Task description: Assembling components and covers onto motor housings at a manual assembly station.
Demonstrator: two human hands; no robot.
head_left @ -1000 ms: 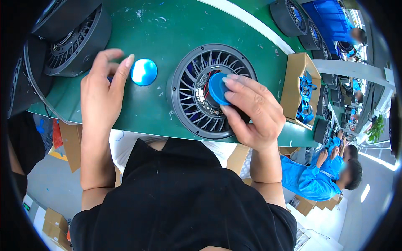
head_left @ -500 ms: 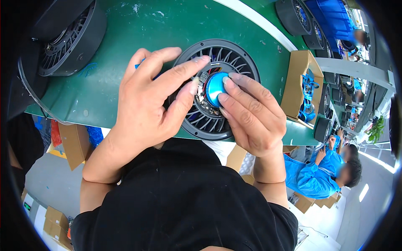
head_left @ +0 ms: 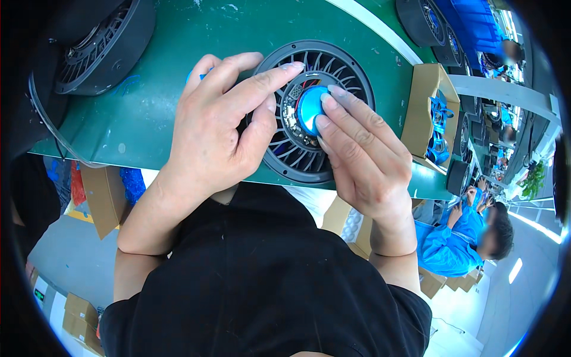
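Observation:
On the green bench in front of me lies a round black finned housing, like a wheel or fan frame. Its hub exposes a circuit board with small parts and a red wire. A shiny blue round cap is over the hub, tilted and covering part of the board. The fingertips of my right hand grip this cap from its right side. My left hand is spread at the housing's left side. Its index fingertip reaches over the fins above the board, and the thumb is bent near the board's left edge.
At right on the green bench stands an open cardboard box with blue strap-like pieces. A large black wheel-shaped unit is at the far left, several similar ones at upper right. A person in blue works at right.
The housing appears slightly higher and further right in view, both hands with it. My left thumb has drawn back from the board. The blue cap stays in my right fingers over the hub.

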